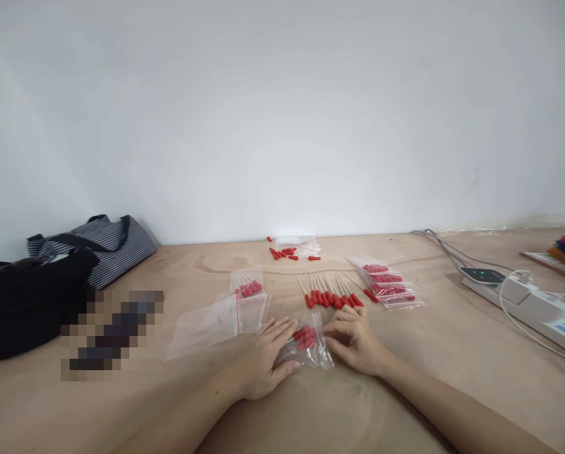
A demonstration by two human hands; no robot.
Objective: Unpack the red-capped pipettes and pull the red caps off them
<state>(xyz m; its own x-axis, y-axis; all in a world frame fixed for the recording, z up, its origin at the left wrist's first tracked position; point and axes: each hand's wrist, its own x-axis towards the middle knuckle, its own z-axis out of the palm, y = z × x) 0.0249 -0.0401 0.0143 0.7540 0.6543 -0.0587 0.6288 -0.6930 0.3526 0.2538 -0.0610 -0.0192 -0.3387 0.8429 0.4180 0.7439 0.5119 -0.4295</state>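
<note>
got the small clear zip bag (319, 358) sitting right between my two hands on the wooden table (405, 372), close to the front of the view. the red heads (306, 337) inside it are bunched toward the middle, and the zip end points over to the right.

my left hand (268, 360) is lying palm down over the bag's left end, fingers stretched out rather than curled, fingertips reaching up beside the red heads and thumb lower down by the bottom edge. so it's pressing flat, not gripping.

my right hand (355, 343) is at the other side, fingers bent in and tips right by the zip edge. honestly can't tell from my end whether they're pinching the plastic or just up against it.

just beyond the right hand there's a row of red-headed sticks (327, 299), heads facing me. the filled bags (389, 287) overlap each other to the right of that row. past the left hand i've got some flat clear bags (202, 328) fanned out, with another filled packet (249, 285) just behind them. farther back, near the wall, some loose red pieces (282, 253) lie beside thin white sticks (307, 251).
</note>
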